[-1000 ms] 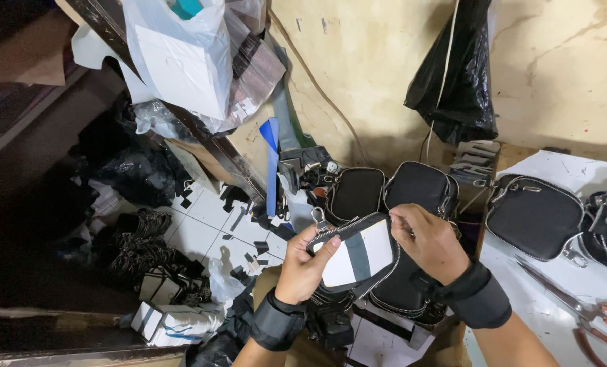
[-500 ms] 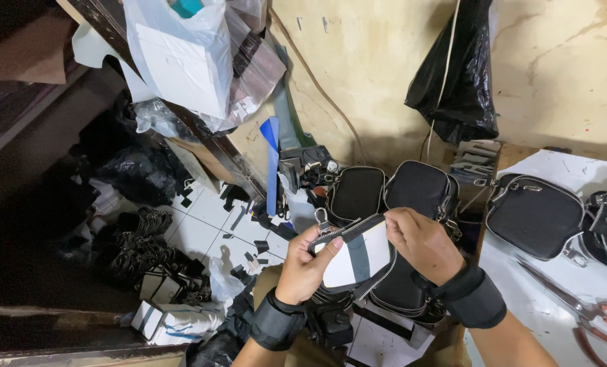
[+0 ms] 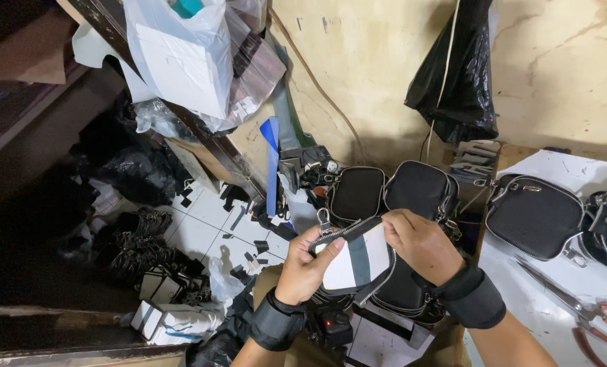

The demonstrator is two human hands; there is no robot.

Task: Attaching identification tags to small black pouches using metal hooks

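Both hands work at the near centre of the scene, each wrist wrapped in a black band. The left hand [image 3: 308,266] is curled around the left edge of a small pouch panel [image 3: 355,262], thumb pressed on its pale inner face, fingers closed behind it. The right hand [image 3: 422,245] grips the panel's upper right corner, fingers folded over the zipper edge. The panel is held between the two hands, tilted, showing a white lining with a dark grey centre strip and a silver zipper running along its border; a metal pull ring stands up at its top left corner.

Directly beneath the hands lies a stack of black pouches [image 3: 402,292]. Just beyond them, two finished black zipped pouches [image 3: 389,190] stand side by side against the wall. To the right, a white table [image 3: 555,299] carries another black pouch [image 3: 534,215], with red-handled scissors [image 3: 589,316] at the near right. A black plastic bag [image 3: 456,75] hangs on the far wall. A white plastic bag [image 3: 181,58] sits at the far left, above a tiled floor [image 3: 205,228] littered with black offcuts.
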